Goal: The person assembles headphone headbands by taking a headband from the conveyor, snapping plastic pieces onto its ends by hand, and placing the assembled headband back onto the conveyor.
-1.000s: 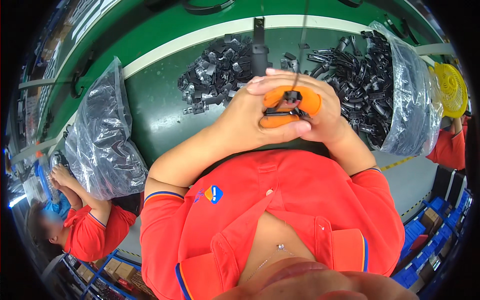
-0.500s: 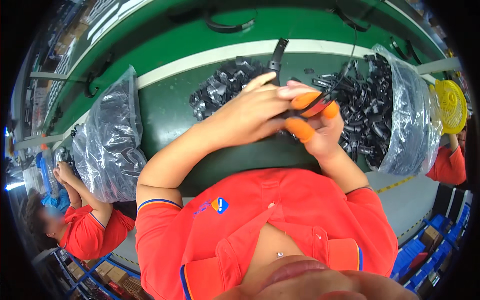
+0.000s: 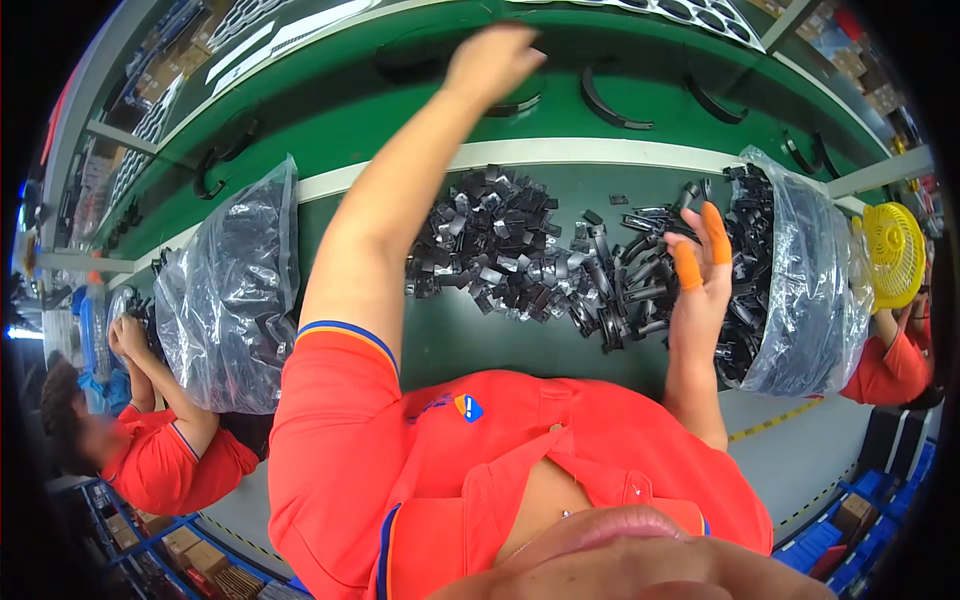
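Observation:
My left hand (image 3: 495, 65) reaches far forward over the green strip beyond the pale rail. It is blurred, so its finger posture and any grip are unclear. Just below it is the end of a black curved band (image 3: 517, 106), partly hidden by the hand. Another black curved band (image 3: 610, 105) lies to the right. My right hand (image 3: 700, 275) is raised over the right part of the bench, fingers apart, with nothing visible in it. Orange covers sit on two of its digits. Beside it spread small black plastic parts (image 3: 640, 275); a heap of glossy black pieces (image 3: 490, 235) lies further left.
Clear plastic bags of dark parts stand on the left (image 3: 230, 300) and right (image 3: 810, 290). A pale rail (image 3: 580, 152) crosses behind the bench. A yellow fan (image 3: 890, 255) is at far right. A co-worker (image 3: 180, 440) sits left; another red sleeve (image 3: 890, 365) shows right.
My hands were together over the bench around a black band; they have parted. The left moved far forward, the right stayed back and opened. The view has tilted, showing more of the far side.

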Demonstrator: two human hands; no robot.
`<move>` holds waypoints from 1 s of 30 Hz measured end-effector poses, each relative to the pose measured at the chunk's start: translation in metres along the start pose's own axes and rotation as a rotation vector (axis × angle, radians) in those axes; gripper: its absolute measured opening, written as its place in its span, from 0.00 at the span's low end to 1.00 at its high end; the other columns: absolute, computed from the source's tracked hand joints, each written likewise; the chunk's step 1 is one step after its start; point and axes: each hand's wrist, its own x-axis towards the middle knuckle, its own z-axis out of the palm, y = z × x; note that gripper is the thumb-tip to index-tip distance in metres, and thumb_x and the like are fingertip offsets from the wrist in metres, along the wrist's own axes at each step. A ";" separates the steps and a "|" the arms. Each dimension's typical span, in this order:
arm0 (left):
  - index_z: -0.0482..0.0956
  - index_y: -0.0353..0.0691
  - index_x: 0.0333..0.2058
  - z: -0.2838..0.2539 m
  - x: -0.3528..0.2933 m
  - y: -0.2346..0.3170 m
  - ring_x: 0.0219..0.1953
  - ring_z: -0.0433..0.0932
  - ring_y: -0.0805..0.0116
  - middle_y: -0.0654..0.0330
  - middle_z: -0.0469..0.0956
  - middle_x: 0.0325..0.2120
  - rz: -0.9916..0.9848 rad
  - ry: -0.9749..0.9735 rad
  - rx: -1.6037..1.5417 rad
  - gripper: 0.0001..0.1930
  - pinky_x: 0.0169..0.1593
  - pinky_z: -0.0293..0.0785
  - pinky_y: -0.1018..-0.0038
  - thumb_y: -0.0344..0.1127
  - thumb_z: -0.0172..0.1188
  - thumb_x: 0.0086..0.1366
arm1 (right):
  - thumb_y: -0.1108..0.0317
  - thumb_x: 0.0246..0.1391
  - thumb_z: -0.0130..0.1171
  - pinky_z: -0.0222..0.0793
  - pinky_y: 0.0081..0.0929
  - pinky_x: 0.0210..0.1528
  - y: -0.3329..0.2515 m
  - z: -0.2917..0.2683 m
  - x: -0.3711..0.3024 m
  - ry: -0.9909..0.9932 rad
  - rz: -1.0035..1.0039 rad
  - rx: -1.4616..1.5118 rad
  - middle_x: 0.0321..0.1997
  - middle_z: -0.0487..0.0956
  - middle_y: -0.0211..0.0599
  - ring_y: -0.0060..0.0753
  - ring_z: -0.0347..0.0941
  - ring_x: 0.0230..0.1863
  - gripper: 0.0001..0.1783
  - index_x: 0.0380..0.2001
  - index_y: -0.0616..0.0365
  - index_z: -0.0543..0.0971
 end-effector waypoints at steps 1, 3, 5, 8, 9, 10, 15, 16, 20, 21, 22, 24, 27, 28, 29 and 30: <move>0.75 0.40 0.37 0.000 -0.002 -0.027 0.39 0.74 0.51 0.52 0.76 0.36 -0.158 0.030 0.169 0.16 0.42 0.72 0.60 0.44 0.54 0.54 | 0.70 0.54 0.53 0.62 0.22 0.47 -0.001 -0.007 0.000 0.024 -0.004 -0.025 0.54 0.67 0.43 0.27 0.69 0.42 0.27 0.57 0.61 0.61; 0.75 0.40 0.36 -0.012 -0.019 -0.091 0.38 0.75 0.51 0.51 0.75 0.36 -0.394 0.339 0.327 0.18 0.39 0.73 0.61 0.48 0.53 0.53 | 0.70 0.54 0.52 0.64 0.20 0.44 0.000 -0.019 0.003 0.027 0.026 -0.062 0.49 0.71 0.39 0.23 0.70 0.38 0.26 0.56 0.61 0.62; 0.75 0.37 0.37 -0.019 -0.029 -0.124 0.42 0.75 0.54 0.51 0.74 0.39 -0.680 0.189 0.544 0.29 0.40 0.73 0.61 0.60 0.53 0.52 | 0.71 0.55 0.51 0.64 0.19 0.42 0.000 -0.028 0.004 0.071 0.048 -0.093 0.44 0.74 0.35 0.21 0.70 0.36 0.23 0.54 0.62 0.64; 0.74 0.36 0.44 -0.028 -0.035 -0.129 0.48 0.72 0.54 0.50 0.71 0.47 -1.078 -0.277 0.501 0.38 0.48 0.69 0.60 0.66 0.54 0.48 | 0.73 0.55 0.49 0.65 0.19 0.41 0.000 -0.040 0.012 0.016 0.070 -0.204 0.42 0.75 0.35 0.21 0.70 0.36 0.19 0.51 0.63 0.66; 0.73 0.36 0.46 -0.022 -0.037 -0.146 0.49 0.72 0.54 0.49 0.71 0.48 -1.061 -0.269 0.439 0.38 0.49 0.68 0.60 0.65 0.53 0.48 | 0.74 0.54 0.50 0.66 0.20 0.40 0.003 -0.040 0.018 -0.024 0.075 -0.261 0.43 0.75 0.35 0.21 0.69 0.35 0.18 0.50 0.62 0.68; 0.73 0.36 0.47 -0.012 -0.045 -0.165 0.50 0.71 0.54 0.48 0.71 0.48 -1.047 -0.258 0.384 0.37 0.50 0.67 0.61 0.64 0.53 0.48 | 0.74 0.53 0.52 0.66 0.19 0.38 0.006 -0.040 0.023 -0.063 0.080 -0.342 0.42 0.75 0.34 0.21 0.69 0.34 0.16 0.47 0.60 0.71; 0.73 0.32 0.35 0.000 -0.048 -0.197 0.38 0.76 0.54 0.48 0.75 0.40 -0.991 0.127 -0.066 0.25 0.42 0.71 0.60 0.51 0.58 0.49 | 0.73 0.46 0.58 0.67 0.21 0.37 0.016 -0.018 0.050 -0.261 -0.131 -0.951 0.40 0.73 0.35 0.30 0.72 0.34 0.15 0.40 0.59 0.75; 0.71 0.30 0.32 -0.013 -0.036 -0.182 0.33 0.77 0.55 0.47 0.76 0.36 -0.998 0.323 -0.265 0.20 0.39 0.73 0.60 0.43 0.60 0.51 | 0.73 0.46 0.58 0.67 0.21 0.37 0.021 -0.020 0.056 -0.258 -0.135 -0.949 0.40 0.73 0.35 0.30 0.72 0.34 0.15 0.40 0.59 0.75; 0.63 0.26 0.37 -0.086 -0.009 -0.119 0.29 0.76 0.63 0.50 0.73 0.29 -0.638 1.093 -1.027 0.14 0.33 0.77 0.72 0.17 0.55 0.51 | 0.73 0.38 0.62 0.67 0.34 0.40 0.033 -0.012 0.059 -0.423 -0.391 -1.184 0.41 0.72 0.40 0.43 0.71 0.38 0.21 0.41 0.58 0.75; 0.64 0.26 0.37 -0.112 -0.007 -0.103 0.30 0.76 0.63 0.50 0.73 0.31 -0.514 1.076 -1.102 0.14 0.34 0.77 0.71 0.17 0.54 0.51 | 0.74 0.38 0.61 0.66 0.35 0.41 0.031 -0.008 0.059 -0.497 -0.354 -1.283 0.40 0.72 0.39 0.43 0.71 0.38 0.22 0.42 0.57 0.75; 0.65 0.25 0.38 -0.134 -0.008 -0.089 0.31 0.76 0.63 0.50 0.73 0.32 -0.391 1.052 -1.174 0.13 0.36 0.77 0.70 0.18 0.54 0.52 | 0.75 0.38 0.61 0.65 0.37 0.41 0.031 -0.005 0.058 -0.571 -0.313 -1.384 0.39 0.72 0.39 0.43 0.70 0.39 0.22 0.43 0.56 0.75; 0.69 0.27 0.37 -0.174 -0.021 -0.062 0.34 0.75 0.62 0.50 0.72 0.36 -0.299 0.776 -1.353 0.09 0.41 0.74 0.70 0.21 0.53 0.55 | 0.76 0.37 0.60 0.63 0.39 0.42 0.036 -0.003 0.059 -0.589 -0.334 -1.411 0.36 0.72 0.39 0.44 0.70 0.39 0.24 0.44 0.55 0.74; 0.65 0.27 0.44 -0.214 -0.050 -0.005 0.30 0.68 0.74 0.59 0.70 0.31 -0.371 0.462 -1.758 0.15 0.36 0.66 0.79 0.29 0.52 0.61 | 0.77 0.38 0.59 0.64 0.38 0.41 0.037 0.000 0.060 -0.607 -0.348 -1.407 0.35 0.72 0.39 0.45 0.70 0.39 0.17 0.38 0.56 0.75; 0.63 0.27 0.48 -0.222 -0.061 0.021 0.26 0.65 0.78 0.64 0.68 0.27 -0.347 0.294 -1.915 0.18 0.33 0.63 0.82 0.32 0.51 0.62 | 0.77 0.38 0.59 0.64 0.38 0.41 0.037 -0.001 0.061 -0.618 -0.359 -1.403 0.35 0.72 0.39 0.45 0.70 0.39 0.17 0.38 0.56 0.75; 0.62 0.28 0.49 -0.224 -0.072 0.046 0.23 0.62 0.79 0.65 0.65 0.24 -0.359 0.199 -2.013 0.20 0.31 0.60 0.82 0.35 0.50 0.64 | 0.77 0.39 0.58 0.65 0.38 0.40 0.038 -0.002 0.062 -0.614 -0.332 -1.340 0.35 0.72 0.40 0.47 0.70 0.39 0.15 0.36 0.57 0.75; 0.61 0.29 0.51 -0.227 -0.084 0.067 0.21 0.58 0.80 0.67 0.61 0.22 -0.372 0.107 -2.097 0.21 0.29 0.58 0.82 0.38 0.49 0.65 | 0.77 0.39 0.58 0.66 0.38 0.39 0.037 -0.001 0.062 -0.616 -0.312 -1.270 0.34 0.72 0.41 0.48 0.70 0.39 0.13 0.34 0.58 0.75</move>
